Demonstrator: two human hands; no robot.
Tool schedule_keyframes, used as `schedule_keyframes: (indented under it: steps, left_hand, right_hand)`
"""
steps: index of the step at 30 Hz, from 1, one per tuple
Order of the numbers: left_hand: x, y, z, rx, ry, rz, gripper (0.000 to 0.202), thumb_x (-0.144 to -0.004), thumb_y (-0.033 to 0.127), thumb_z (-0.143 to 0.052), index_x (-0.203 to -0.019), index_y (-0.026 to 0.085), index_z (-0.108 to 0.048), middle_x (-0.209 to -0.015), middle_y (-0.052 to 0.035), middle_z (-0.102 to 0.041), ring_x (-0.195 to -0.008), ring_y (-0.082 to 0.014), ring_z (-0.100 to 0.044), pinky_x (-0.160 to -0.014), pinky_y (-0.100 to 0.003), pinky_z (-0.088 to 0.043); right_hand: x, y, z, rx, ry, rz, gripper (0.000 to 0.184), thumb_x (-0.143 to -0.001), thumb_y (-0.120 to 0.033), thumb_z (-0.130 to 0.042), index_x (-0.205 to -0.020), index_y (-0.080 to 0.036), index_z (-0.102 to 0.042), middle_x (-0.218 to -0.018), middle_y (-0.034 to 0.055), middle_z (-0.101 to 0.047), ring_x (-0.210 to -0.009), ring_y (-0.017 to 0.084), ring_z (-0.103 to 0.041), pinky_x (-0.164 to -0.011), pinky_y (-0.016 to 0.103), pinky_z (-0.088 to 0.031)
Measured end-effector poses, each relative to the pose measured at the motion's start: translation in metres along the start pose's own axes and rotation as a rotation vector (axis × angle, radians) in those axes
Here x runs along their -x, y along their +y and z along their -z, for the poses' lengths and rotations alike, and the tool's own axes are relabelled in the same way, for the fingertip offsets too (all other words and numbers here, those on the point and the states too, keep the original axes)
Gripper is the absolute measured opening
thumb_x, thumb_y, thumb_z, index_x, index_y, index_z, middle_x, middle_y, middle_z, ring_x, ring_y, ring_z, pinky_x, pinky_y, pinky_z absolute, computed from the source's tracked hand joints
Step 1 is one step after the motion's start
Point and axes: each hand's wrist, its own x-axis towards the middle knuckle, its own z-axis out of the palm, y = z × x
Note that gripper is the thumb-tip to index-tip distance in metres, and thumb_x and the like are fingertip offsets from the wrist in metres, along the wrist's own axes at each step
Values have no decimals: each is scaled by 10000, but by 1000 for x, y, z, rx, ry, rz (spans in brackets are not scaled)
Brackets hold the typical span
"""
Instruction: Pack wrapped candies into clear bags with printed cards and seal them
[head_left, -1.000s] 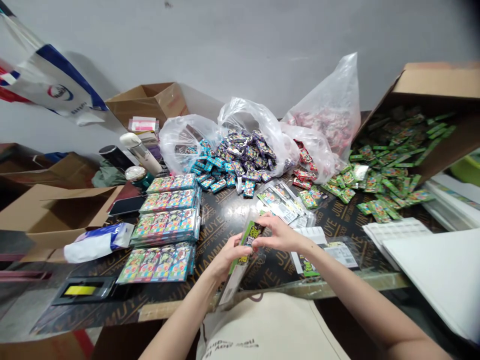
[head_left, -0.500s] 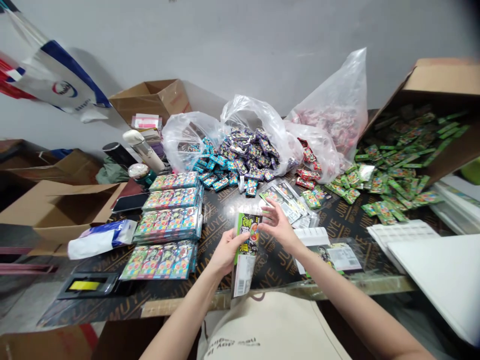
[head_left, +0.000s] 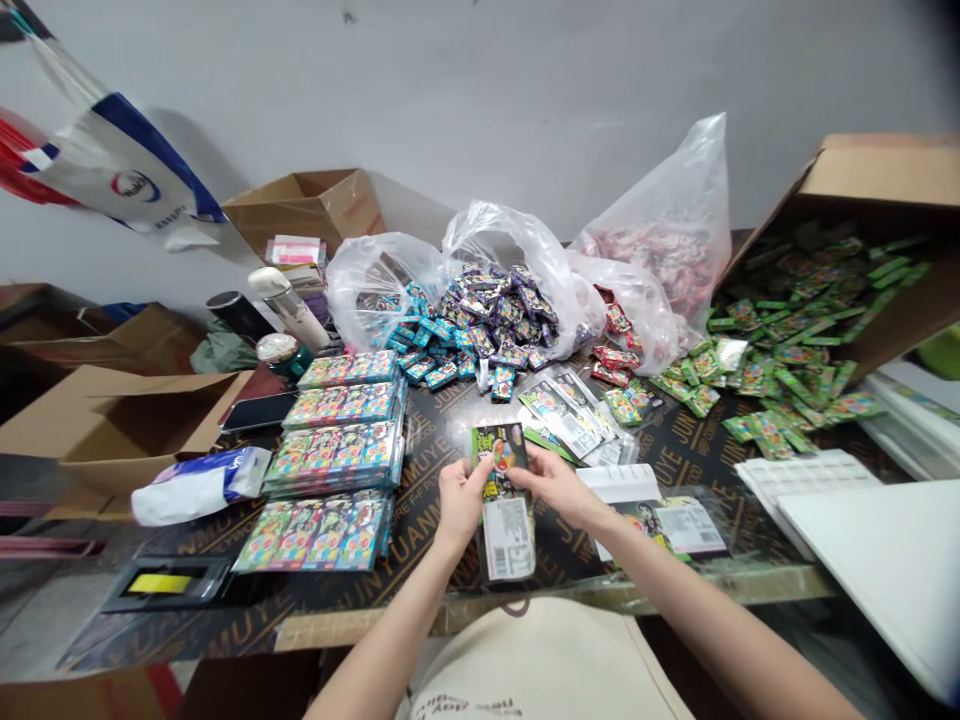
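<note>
A printed green and black packaging sleeve [head_left: 508, 530], with a white barcode panel towards me, is held between both hands over the front of the table. My left hand [head_left: 463, 492] grips its left edge, the thumb lying on the printed face. On the opposite edge, my right hand [head_left: 553, 482] pinches it with thumb and fingers. Just beyond my right hand, more flat printed packages [head_left: 574, 415] lie in clear plastic. To the left stand stacks of finished-looking colourful packs [head_left: 330, 450], each showing several small pictures side by side.
Plastic bags spill blue packets [head_left: 427, 345], purple packets [head_left: 502, 305] and red packets [head_left: 616, 355] at the back. Green packets [head_left: 772, 350] pour from a tipped carton [head_left: 885, 170] on the right. A phone [head_left: 259, 412], bottle [head_left: 289, 305] and open box [head_left: 127, 425] are at left.
My right hand, raised with fingers spread before, has come down and closed on the sleeve's right edge. The sleeve now faces up more squarely.
</note>
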Motion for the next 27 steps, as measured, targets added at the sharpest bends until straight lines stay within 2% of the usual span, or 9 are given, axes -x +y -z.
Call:
schedule_keyframes:
  steps: [3,6,8,12,17,20,22,25,27]
  left_hand:
    - [-2,0,-3,142,-4,90,274,-641,378,-685,-655,112,-622,-589,-10,-613,-528,-122,-516,-505,-210,-377]
    - [5,0,-1,198,-247,189,335,-603,342,-727,-834,117,-638,-721,-37,-663,-600,-147,-580,-544,-227,-431]
    - [12,-5,2,194,-368,221,392,-603,328,-734,-918,126,-618,-754,-41,-670,-612,-155,-601,-556,-241,-454]
    - [17,-16,5,210,-446,242,436,-626,339,-721,-979,122,-584,-795,-60,-680,-679,-184,-633,-600,-270,-484]
    - [8,-9,2,252,-346,128,404,-666,300,-693,-1014,133,-574,-905,-73,-681,-816,-195,-632,-753,-305,-478]
    - [12,-4,-3,235,-346,121,386,-629,284,-718,-964,125,-609,-873,-69,-689,-820,-210,-632,-788,-323,-466]
    - [21,-4,-9,244,-352,137,381,-589,266,-744,-925,124,-633,-881,-72,-691,-833,-214,-629,-803,-320,-458]
    - [34,-8,-18,354,-276,164,354,-597,283,-741,-903,131,-648,-908,-74,-688,-818,-192,-627,-784,-295,-454]
    - [36,-9,-24,485,-174,207,315,-650,343,-696,-882,135,-655,-873,-66,-691,-761,-171,-627,-732,-278,-458]
  right_hand:
    - [11,9,7,-8,-110,-131,321,-639,-313,-704,-916,-162,-645,-769,6,-679,-694,166,-620,-678,305,-497]
    - [18,13,19,-13,-10,-132,306,-637,-326,-701,-879,-147,-646,-730,4,-677,-651,160,-618,-668,308,-494]
    - [18,13,27,-20,-8,-139,344,-638,-334,-697,-918,-145,-631,-746,10,-678,-671,169,-625,-679,324,-499]
    - [17,12,35,16,29,-57,437,-643,-314,-694,-1038,-173,-571,-886,20,-669,-781,180,-628,-763,362,-498]
    - [18,11,28,62,44,-14,434,-660,-336,-690,-1054,-195,-575,-987,37,-653,-893,202,-614,-845,385,-466]
    - [16,2,21,-97,218,16,414,-751,-462,-573,-1089,-223,-571,-1000,39,-658,-940,206,-606,-854,379,-463]
    - [14,-6,15,-218,342,17,388,-779,-494,-507,-1013,-204,-618,-930,55,-681,-917,220,-618,-824,382,-476]
    - [13,-15,9,-275,458,20,221,-711,-358,-592,-819,-180,-667,-817,50,-700,-876,229,-633,-828,369,-467]
    - [14,-20,6,-293,450,-11,132,-656,-253,-618,-759,-184,-664,-790,34,-703,-836,224,-644,-833,366,-458]
